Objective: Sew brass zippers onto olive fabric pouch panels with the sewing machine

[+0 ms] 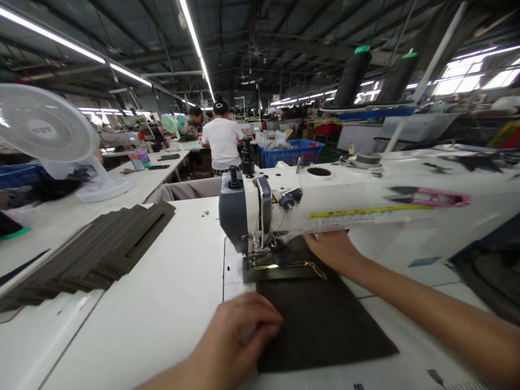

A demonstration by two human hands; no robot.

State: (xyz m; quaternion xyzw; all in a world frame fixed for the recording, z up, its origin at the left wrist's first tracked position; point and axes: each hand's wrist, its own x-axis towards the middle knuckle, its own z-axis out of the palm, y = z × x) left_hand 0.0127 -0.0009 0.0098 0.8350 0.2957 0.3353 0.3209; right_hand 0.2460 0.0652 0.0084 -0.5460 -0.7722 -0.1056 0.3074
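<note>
A dark olive fabric panel (320,325) lies under the head of a white sewing machine (284,200). A strip with a gold zipper (276,266) runs across its far part, beside the presser foot, and its gold pull (317,270) sits at the right end. My left hand (244,330) is closed at the panel's near left edge, thumb and fingertips pinched together on the fabric. Beneath the machine arm, my right hand (331,249) reaches to the far side of the fabric; its fingertips are mostly hidden.
A fanned stack of olive pieces (109,244) lies on the table at left, near a white fan (44,127). Pink-handled thread snips (439,196) rest on the machine arm. Black thread cones (351,78) stand behind. A person in white (222,138) sits ahead.
</note>
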